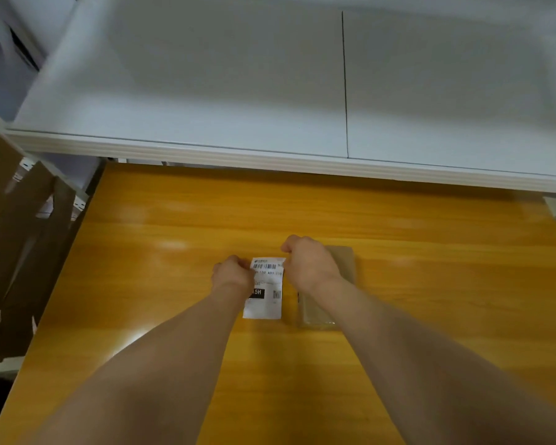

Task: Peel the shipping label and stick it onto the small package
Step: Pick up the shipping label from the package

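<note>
A white shipping label (265, 289) with a barcode and a black "15H" block is held over the orange wooden table (174, 239). My left hand (233, 273) pinches its upper left edge. My right hand (308, 263) pinches its upper right corner. Both fists are closed on the label's top. A small brown package (342, 264) lies flat on the table just right of the label. My right hand and forearm cover much of it.
A white shelf (206, 91) overhangs the far side of the table. Flattened brown cardboard (16, 252) leans beside the table's left edge. Bare tabletop stretches on both sides of my arms.
</note>
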Demonstrator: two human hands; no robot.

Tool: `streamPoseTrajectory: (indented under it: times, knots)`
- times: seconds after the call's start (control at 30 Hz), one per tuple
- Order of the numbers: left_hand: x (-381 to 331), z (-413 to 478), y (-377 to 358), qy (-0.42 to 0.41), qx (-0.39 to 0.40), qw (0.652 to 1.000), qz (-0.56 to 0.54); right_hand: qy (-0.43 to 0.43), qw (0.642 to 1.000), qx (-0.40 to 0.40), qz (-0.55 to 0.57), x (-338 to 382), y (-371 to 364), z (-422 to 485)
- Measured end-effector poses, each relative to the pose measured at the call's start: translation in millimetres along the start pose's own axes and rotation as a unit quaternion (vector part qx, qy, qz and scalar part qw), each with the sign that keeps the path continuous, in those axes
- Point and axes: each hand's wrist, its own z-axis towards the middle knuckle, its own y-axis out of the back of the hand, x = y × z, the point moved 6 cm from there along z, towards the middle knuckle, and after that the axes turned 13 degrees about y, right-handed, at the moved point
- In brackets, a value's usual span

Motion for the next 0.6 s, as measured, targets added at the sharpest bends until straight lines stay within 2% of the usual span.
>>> streamPoseTrajectory:
  times: [0.1, 0.23, 0.33, 0.47, 0.6]
  knots:
    - [-11.3, -12.6, 11.6, -0.01, 0.052, 0.995, -0.09, -0.034, 0.997, -0.039, 0.059, -1.9, 9.1, -5.2]
    - [-38.6, -39.9, 44.9, -0.044, 0.116, 0.978, -0.165, -0.081, 0.981, -0.027, 0.175, -0.5, 19.5, -16.4]
    - [-57.9, -63.1, 66.0, -0.061, 0.181, 0.959, -0.211, -0.127, 0.947, -0.016, 0.296, 6.0, 30.5, -30.5]
    - [-85.1, -100.3, 92.6, -0.095, 0.217, 0.936, -0.262, -0.141, 0.893, 0.001, 0.428, 24.3, 49.8, -49.5]
    - [-98.9, -140.3, 106.8, -0.11, 0.263, 0.93, -0.232, -0.131, 0.861, -0.051, 0.489, 46.0, 79.4, -61.1]
